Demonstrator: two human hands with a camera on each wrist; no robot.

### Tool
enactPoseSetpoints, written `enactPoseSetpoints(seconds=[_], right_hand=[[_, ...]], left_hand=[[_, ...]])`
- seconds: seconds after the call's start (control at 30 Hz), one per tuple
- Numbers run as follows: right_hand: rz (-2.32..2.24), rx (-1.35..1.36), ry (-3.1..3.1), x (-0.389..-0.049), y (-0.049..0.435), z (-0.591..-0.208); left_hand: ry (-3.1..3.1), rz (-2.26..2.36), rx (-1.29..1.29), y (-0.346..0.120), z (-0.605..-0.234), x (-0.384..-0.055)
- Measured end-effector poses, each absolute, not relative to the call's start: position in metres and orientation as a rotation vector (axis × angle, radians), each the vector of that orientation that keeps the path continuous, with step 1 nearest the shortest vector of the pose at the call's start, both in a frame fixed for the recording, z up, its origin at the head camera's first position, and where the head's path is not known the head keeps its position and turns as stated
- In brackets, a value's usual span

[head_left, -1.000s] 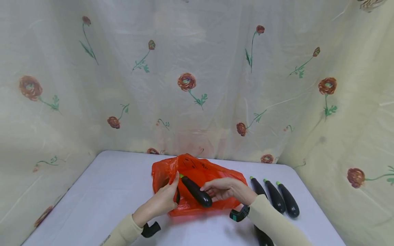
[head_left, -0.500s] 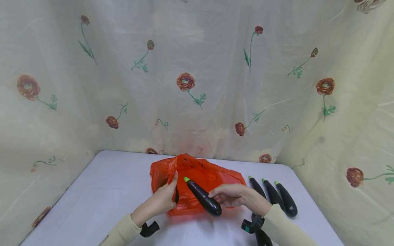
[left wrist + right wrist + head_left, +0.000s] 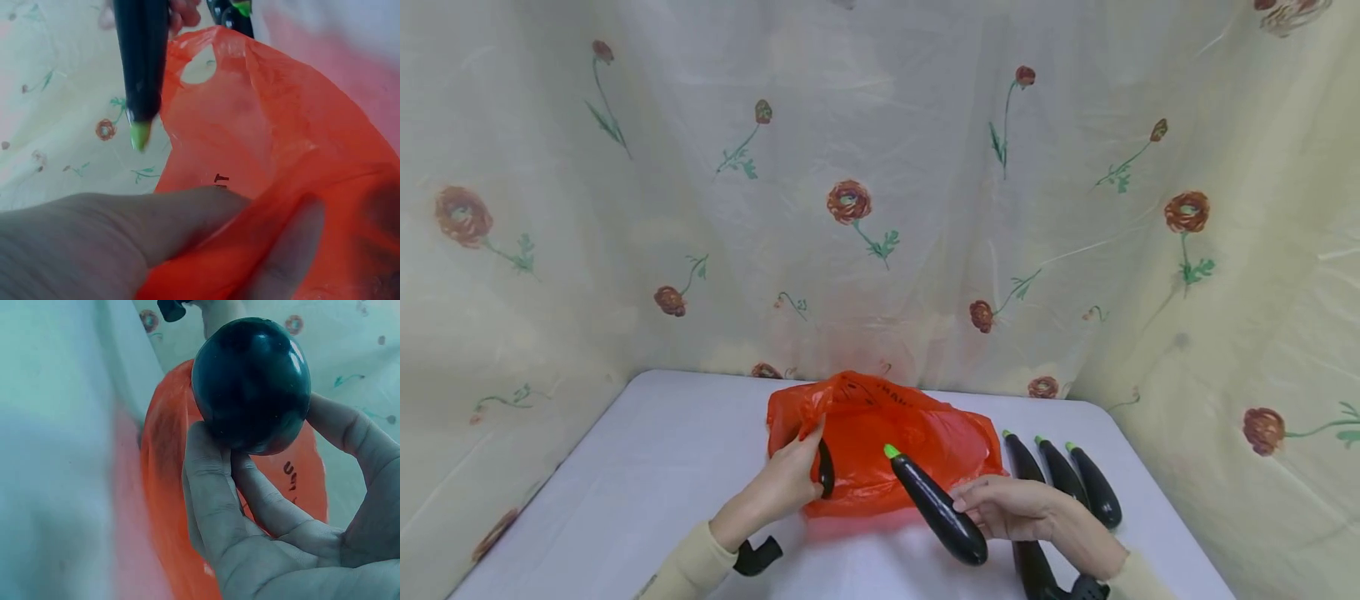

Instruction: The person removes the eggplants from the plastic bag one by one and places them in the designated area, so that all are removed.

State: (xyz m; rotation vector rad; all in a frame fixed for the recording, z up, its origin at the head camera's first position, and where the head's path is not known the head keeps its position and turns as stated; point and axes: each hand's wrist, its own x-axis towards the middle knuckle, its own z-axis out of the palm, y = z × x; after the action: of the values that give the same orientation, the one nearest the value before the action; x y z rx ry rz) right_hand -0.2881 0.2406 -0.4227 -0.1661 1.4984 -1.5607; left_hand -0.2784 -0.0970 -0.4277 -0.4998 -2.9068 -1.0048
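My left hand pinches the opening edge of a red plastic bag, which lies mouth toward me. In the left wrist view, the thumb and a finger have the thin red film between them. A dark rounded shape shows beside those fingers at the bag's mouth. My right hand holds a glossy dark eggplant near its thick end, thumb on one side and fingers on the other. Its green stem tip points up and left, in front of the bag. From the right wrist, its round bottom fills the grip.
Right of the bag, three eggplants lie side by side on the white table, stems away from me. Another eggplant lies closer, partly hidden by my right hand and wrist. A flowered curtain surrounds the table's back and sides.
My right hand has drawn the eggplant away from the bag's mouth, to the right and toward me. The left hand stays at the bag's edge, nearly in place.
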Motion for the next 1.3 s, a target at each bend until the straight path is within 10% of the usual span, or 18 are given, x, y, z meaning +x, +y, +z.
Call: enactPoseSetpoints(seconds=[1.3], right_hand=[[-1.751,-0.314,1.256,-0.209,0.386,-0.451]], left_hand=[[-2.809,-1.001,-0.489,-0.101,-0.422,-0.278]])
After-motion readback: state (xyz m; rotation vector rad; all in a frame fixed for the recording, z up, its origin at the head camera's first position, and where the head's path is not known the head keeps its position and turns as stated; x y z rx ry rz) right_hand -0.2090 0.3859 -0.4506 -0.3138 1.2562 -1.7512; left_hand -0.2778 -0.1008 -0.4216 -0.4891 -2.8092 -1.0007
